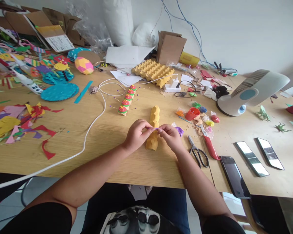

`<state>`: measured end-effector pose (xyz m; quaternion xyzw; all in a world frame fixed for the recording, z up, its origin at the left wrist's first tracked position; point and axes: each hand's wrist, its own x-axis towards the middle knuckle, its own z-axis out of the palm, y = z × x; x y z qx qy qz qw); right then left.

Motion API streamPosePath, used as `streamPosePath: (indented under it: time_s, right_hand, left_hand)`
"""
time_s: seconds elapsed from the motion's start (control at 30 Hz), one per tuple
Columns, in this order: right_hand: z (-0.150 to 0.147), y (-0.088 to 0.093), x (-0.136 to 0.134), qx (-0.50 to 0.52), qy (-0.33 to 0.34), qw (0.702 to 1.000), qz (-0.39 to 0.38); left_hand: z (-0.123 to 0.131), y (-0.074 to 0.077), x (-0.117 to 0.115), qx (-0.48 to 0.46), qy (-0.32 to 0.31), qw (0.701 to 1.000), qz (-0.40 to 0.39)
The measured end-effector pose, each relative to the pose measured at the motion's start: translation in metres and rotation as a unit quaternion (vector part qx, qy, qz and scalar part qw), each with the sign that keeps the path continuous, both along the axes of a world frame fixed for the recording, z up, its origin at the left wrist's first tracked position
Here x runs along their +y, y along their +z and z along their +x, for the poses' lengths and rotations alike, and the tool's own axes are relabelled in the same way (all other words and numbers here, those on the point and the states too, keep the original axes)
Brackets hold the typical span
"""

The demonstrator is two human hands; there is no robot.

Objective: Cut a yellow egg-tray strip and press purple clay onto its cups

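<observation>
Over a yellow egg-carton strip (151, 143), my left hand (139, 134) and my right hand (170, 136) meet fingertip to fingertip. Both pinch a tiny bit of purple clay (156, 129) between them. The strip lies lengthwise on the table, its middle partly hidden by the fingers. A bag of purple clay (179, 130) lies just right of my right hand. Beyond my left hand stands a decorated carton strip (127, 101), with red and green bumps and purple-tipped sticks out of its sides.
Scissors (198, 152), a red-handled knife (211, 147) and a phone (235, 177) lie to the right. Behind them are a red cup (192, 113), bagged clay and a white fan (249, 94). A white cable (86, 138) crosses the left side, near paper scraps (7, 126). An egg tray (152, 71) sits at the back.
</observation>
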<state>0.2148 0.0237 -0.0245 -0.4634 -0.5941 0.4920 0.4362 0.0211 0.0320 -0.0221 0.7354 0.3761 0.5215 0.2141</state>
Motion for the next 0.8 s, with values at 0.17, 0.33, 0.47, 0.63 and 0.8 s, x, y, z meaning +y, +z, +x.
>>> streamPosePath:
  time_s: [0.17, 0.33, 0.47, 0.63, 0.8]
  right_hand:
    - [0.0007, 0.0059, -0.0034, -0.025, 0.031, 0.999, -0.006]
    - [-0.0002, 0.0062, -0.0031, 0.005, 0.032, 0.999, -0.006]
    - [-0.0013, 0.005, -0.0021, 0.033, 0.017, 0.999, -0.01]
    - [-0.0016, 0.0052, -0.0012, 0.059, 0.009, 0.998, -0.015]
    - [-0.0019, 0.0074, -0.0026, 0.063, 0.031, 0.997, -0.021]
  left_hand:
    - [-0.002, 0.0011, -0.0009, 0.02, -0.004, 1.0, -0.009]
    - [-0.0022, 0.0014, -0.0006, 0.015, -0.004, 1.0, -0.015]
    - [-0.0005, 0.0003, -0.0003, -0.013, 0.001, 1.0, -0.016]
    - [0.0022, -0.0048, -0.0013, -0.04, -0.022, 0.998, -0.038]
    - [0.002, -0.0049, -0.0016, 0.001, -0.06, 0.998, -0.009]
